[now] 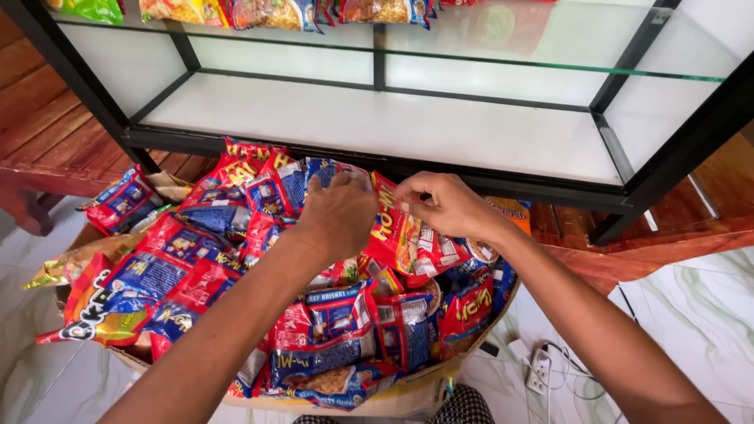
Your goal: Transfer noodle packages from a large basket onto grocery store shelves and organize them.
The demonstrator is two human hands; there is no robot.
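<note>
A red noodle packet is being held upright above the middle of a heaped cardboard box, its upper edge being pinched by the right hand. The left hand is being kept just beside it, knuckles up and fingers curled down into the heap; whether anything is being gripped by it cannot be told. The box is being overfilled with glossy, crinkled plastic packets in red and blue, some spilling over its left rim. The box is being supported on a pale, marble-patterned tiled floor, where a white power strip with its cable is lying near the right forearm. Directly behind the heap, a black-framed glass display cabinet is being seen, its white lower shelf bare, while further packets are resting on the glass shelf above. Reddish wooden furniture is flanking the cabinet.
</note>
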